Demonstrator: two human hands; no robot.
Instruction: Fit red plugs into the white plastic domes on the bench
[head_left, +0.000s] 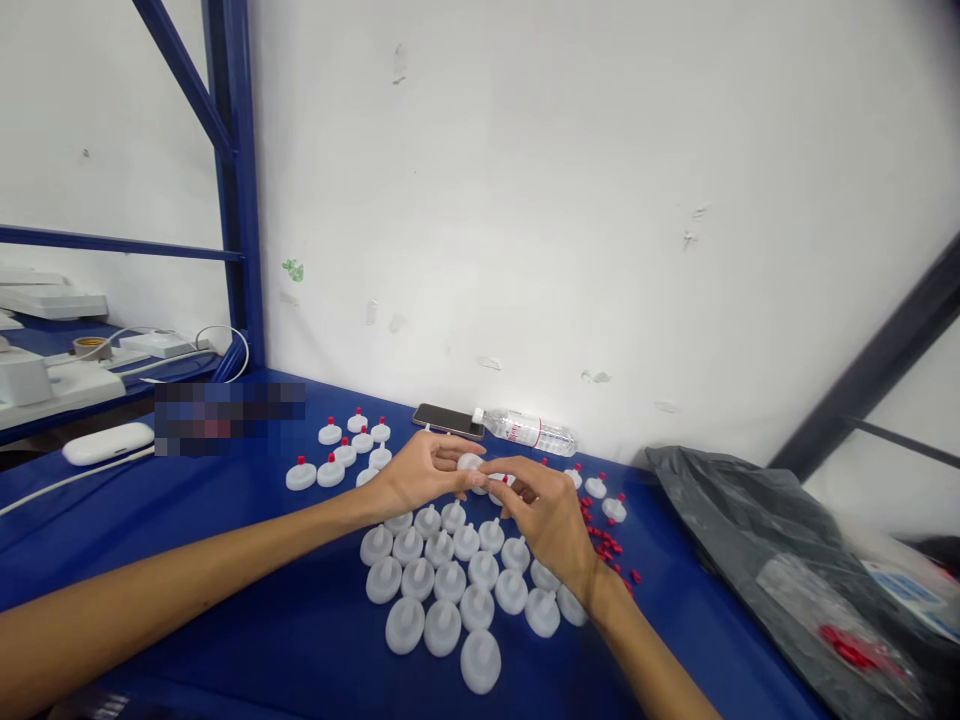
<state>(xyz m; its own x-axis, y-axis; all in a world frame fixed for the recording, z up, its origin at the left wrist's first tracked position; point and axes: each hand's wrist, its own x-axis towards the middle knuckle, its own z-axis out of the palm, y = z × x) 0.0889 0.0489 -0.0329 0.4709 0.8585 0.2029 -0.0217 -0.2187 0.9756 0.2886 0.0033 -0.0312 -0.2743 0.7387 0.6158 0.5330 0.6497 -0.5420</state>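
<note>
Between the fingertips of my left hand [426,468] is a white nozzle cap [471,462], held above the blue table. My right hand [551,505] meets it from the right, thumb and index finger pinched at the cap's side. A bit of red shows by those right fingers; whether they hold it or it lies behind them I cannot make out. Below both hands stand several white nozzle caps [450,582] with bare spouts pointing up. Loose small red tips [606,545] are scattered beside my right wrist, partly hidden by it.
White caps with red tips [344,453] stand at the left, and more [596,486] at the right. A phone [448,420] and a clear bottle [529,431] lie along the wall. At right is a grey plastic bag [720,530]; a white device [109,443] with a cable lies far left.
</note>
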